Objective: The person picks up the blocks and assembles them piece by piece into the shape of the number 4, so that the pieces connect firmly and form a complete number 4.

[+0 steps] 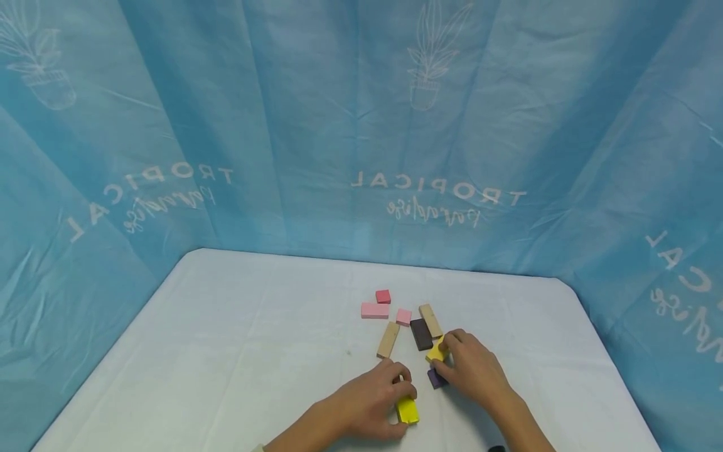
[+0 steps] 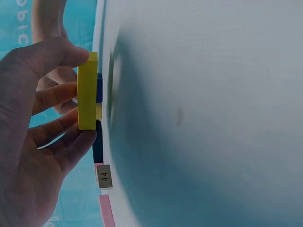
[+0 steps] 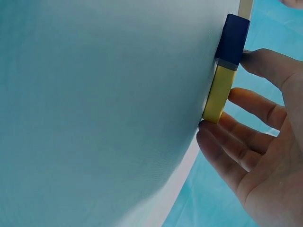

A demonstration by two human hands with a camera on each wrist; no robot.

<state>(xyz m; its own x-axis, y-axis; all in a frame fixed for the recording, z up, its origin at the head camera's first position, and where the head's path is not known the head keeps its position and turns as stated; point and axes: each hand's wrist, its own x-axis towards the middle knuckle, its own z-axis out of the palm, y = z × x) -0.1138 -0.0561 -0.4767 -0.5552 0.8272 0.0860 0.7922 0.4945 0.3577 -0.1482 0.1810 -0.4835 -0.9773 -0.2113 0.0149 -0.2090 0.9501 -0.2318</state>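
My left hand (image 1: 375,402) holds a bright yellow wooden block (image 1: 407,410) between thumb and fingertips; in the left wrist view this yellow block (image 2: 87,92) stands between the thumb at one end and the fingers at the other. To its right, my right hand (image 1: 474,367) has its thumb and fingers around a second yellow block (image 1: 437,350) on the table. A dark purple block (image 1: 435,378) lies against that one, by the right thumb. In the right wrist view the purple block (image 3: 233,41) and the yellow block (image 3: 219,94) sit end to end.
Beyond the hands lie a dark brown block (image 1: 420,334), two plain wooden blocks (image 1: 388,340), a long pink block (image 1: 375,311), a small pink block (image 1: 403,317) and a red block (image 1: 383,296). A white cloth covers the table (image 1: 254,351); blue curtains (image 1: 316,125) surround it.
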